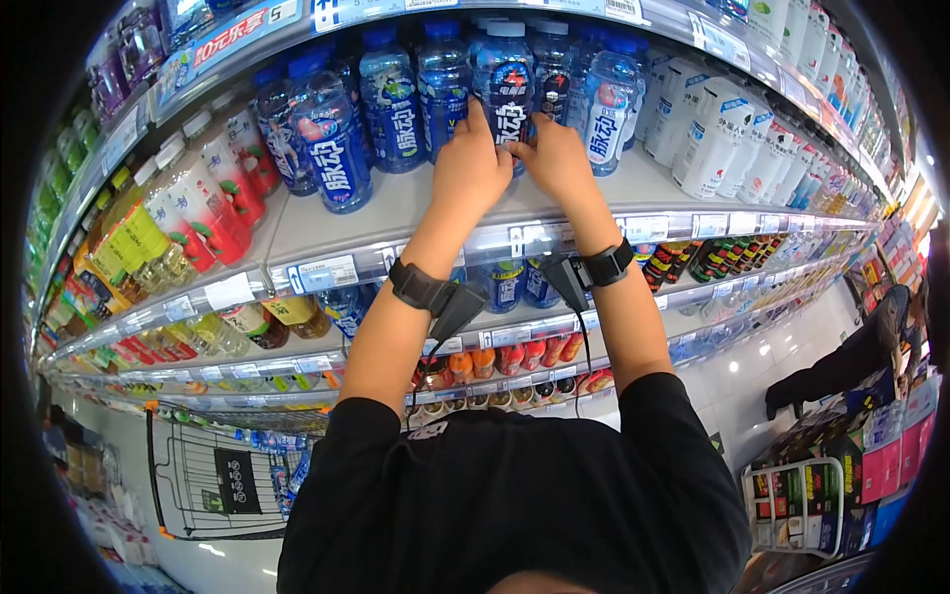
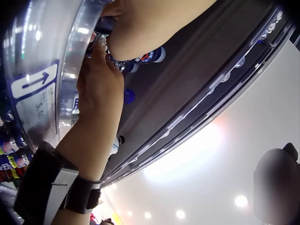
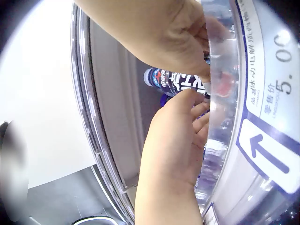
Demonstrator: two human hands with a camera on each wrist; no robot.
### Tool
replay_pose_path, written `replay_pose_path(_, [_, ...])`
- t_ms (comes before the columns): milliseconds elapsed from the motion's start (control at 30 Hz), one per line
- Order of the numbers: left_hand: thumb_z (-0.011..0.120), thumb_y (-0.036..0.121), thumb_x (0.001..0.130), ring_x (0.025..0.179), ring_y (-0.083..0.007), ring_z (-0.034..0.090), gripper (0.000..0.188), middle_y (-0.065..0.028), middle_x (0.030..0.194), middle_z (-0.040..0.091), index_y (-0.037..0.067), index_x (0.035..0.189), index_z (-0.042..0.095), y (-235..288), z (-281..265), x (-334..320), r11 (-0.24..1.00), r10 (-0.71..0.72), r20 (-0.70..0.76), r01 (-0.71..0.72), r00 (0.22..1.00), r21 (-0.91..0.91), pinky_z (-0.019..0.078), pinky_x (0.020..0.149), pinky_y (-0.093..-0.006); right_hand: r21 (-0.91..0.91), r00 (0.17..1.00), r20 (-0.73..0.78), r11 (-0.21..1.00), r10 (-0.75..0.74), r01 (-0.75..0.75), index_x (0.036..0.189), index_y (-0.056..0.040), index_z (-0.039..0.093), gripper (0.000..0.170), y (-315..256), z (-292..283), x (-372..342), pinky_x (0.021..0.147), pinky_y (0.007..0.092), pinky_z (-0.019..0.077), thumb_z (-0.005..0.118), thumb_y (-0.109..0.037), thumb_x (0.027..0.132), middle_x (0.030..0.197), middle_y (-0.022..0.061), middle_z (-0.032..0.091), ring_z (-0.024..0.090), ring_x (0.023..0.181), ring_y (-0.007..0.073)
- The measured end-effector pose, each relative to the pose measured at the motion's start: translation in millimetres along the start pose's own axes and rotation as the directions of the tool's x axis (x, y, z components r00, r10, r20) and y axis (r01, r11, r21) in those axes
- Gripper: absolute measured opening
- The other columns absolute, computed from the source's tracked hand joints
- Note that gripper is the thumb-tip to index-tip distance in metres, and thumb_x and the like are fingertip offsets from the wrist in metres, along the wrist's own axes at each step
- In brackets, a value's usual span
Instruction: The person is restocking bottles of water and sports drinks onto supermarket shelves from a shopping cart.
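Observation:
In the head view, a clear blue drink bottle with a black label and pale cap (image 1: 509,79) stands upright at the front of its shelf row. My left hand (image 1: 469,166) grips its lower left side, the index finger pointing up along it and the thumb across the front. From the other side my right hand (image 1: 556,158) holds the same bottle, its thumb near the left thumb. The right wrist view shows the bottle's label (image 3: 176,82) between the two hands. Most of my fingers are hidden behind it. Similar blue-capped bottles (image 1: 393,104) stand close on the left.
White bottles (image 1: 701,144) fill the shelf to the right, and red-labelled bottles (image 1: 213,213) the left. A price-tag rail (image 1: 332,272) runs along the shelf edge under my forearms. Behind at left is a shopping cart (image 1: 198,465); another person (image 1: 856,346) is at far right.

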State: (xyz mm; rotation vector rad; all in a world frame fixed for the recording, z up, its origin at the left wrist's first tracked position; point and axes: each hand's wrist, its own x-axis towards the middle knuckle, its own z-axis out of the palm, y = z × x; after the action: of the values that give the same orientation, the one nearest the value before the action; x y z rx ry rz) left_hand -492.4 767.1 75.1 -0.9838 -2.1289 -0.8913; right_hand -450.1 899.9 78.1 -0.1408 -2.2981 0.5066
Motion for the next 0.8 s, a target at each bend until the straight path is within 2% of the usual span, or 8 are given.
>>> replay_pose_path(167, [0.060, 0.019, 0.072, 0.093, -0.0396, 0.056, 0.068, -0.0278, 0.108, 0.052, -0.004, 0.129, 0.031, 5, -17, -7, 0.997, -0.073, 0.041, 0.074, 0.997, -0.034, 0.0459, 0.081, -0.0418, -0.039, 0.997, -0.048, 0.997, -0.062, 0.060, 0.095, 0.0017, 0.057, 0.047, 6, -6, -9, 0.064, 0.0414, 0.0498, 0.070, -0.036, 0.069, 0.073, 0.0208, 0.063, 0.062, 0.070, 0.0365])
replay_pose_path(267, [0.062, 0.030, 0.073, 0.090, -0.0368, 0.057, 0.069, -0.0217, 0.103, 0.054, -0.002, 0.127, 0.034, 4, -33, -21, 0.999, 0.017, -0.176, -0.025, 0.984, -0.040, 0.0477, 0.076, -0.0416, 0.044, 0.995, -0.096, 0.999, -0.022, 0.026, 0.102, -0.0005, 0.057, 0.044, 8, -39, -24, 0.063, 0.0368, 0.0505, 0.068, -0.030, 0.072, 0.074, 0.0168, 0.064, 0.064, 0.071, 0.0317])
replay_pose_path(467, [0.061, 0.012, 0.072, 0.080, -0.0270, 0.059, 0.045, -0.0103, 0.087, 0.059, 0.005, 0.115, 0.049, 24, -67, -157, 0.938, 0.138, -0.177, -0.186, 0.975, -0.294, 0.0464, 0.068, -0.0373, 0.116, 0.858, -0.490, 0.965, -0.152, 0.237, 0.094, -0.0002, 0.059, 0.018, -17, -75, -147, 0.058, 0.0273, 0.0461, 0.061, -0.005, 0.077, 0.077, 0.0122, 0.063, 0.059, 0.062, 0.0180])
replay_pose_path(567, [0.057, 0.003, 0.075, 0.074, -0.0219, 0.060, 0.029, -0.0092, 0.082, 0.061, 0.003, 0.105, 0.055, 39, -27, -281, 0.820, -0.230, 0.122, 0.260, 0.965, -0.510, 0.0472, 0.065, -0.0319, 0.199, 0.920, -0.345, 0.944, -0.183, 0.263, 0.085, -0.0025, 0.060, 0.014, -6, -27, -251, 0.051, 0.0256, 0.0423, 0.056, 0.000, 0.073, 0.072, 0.0100, 0.060, 0.053, 0.053, 0.0161])
replay_pose_path(633, [0.055, 0.023, 0.081, 0.078, -0.0323, 0.060, 0.030, -0.0147, 0.088, 0.061, 0.009, 0.108, 0.053, 34, 17, -375, 0.834, -0.337, 0.618, 0.530, 0.710, -0.154, 0.0467, 0.067, -0.0405, 0.365, 0.990, -0.076, 0.921, -0.117, 0.137, 0.087, -0.0026, 0.059, 0.014, -2, 23, -321, 0.051, 0.0274, 0.0427, 0.057, -0.001, 0.073, 0.074, 0.0111, 0.059, 0.055, 0.056, 0.0178])
replay_pose_path(700, [0.049, 0.038, 0.084, 0.085, -0.0364, 0.058, 0.037, -0.0177, 0.093, 0.060, 0.009, 0.105, 0.055, 25, 31, -478, 0.909, -0.196, 0.830, 0.415, 0.522, -0.046, 0.0460, 0.073, -0.0446, 0.440, 0.934, 0.356, 0.888, -0.039, -0.131, 0.092, -0.0028, 0.058, 0.018, -4, 61, -389, 0.056, 0.0307, 0.0453, 0.058, -0.006, 0.075, 0.079, 0.0125, 0.061, 0.058, 0.061, 0.0221])
replay_pose_path(733, [0.047, 0.041, 0.084, 0.086, -0.0365, 0.058, 0.040, -0.0182, 0.095, 0.060, 0.008, 0.105, 0.055, 20, 39, -535, 0.899, -0.199, 0.906, 0.438, 0.374, 0.017, 0.0459, 0.075, -0.0450, 0.387, 0.816, 0.577, 0.890, -0.029, -0.242, 0.096, -0.0035, 0.058, 0.023, -4, 78, -422, 0.058, 0.0337, 0.0469, 0.060, -0.011, 0.074, 0.082, 0.0137, 0.062, 0.060, 0.063, 0.0253])
replay_pose_path(800, [0.043, 0.043, 0.086, 0.087, -0.0371, 0.058, 0.044, -0.0198, 0.096, 0.060, 0.004, 0.101, 0.057, 16, 16, -632, 0.713, -0.391, 0.915, 0.663, 0.103, 0.230, 0.0457, 0.077, -0.0456, 0.439, 0.446, 0.792, 0.896, -0.418, 0.061, 0.103, -0.0053, 0.057, 0.033, 40, 125, -511, 0.071, 0.0381, 0.0482, 0.060, -0.025, 0.077, 0.093, 0.0141, 0.062, 0.062, 0.079, 0.0307])
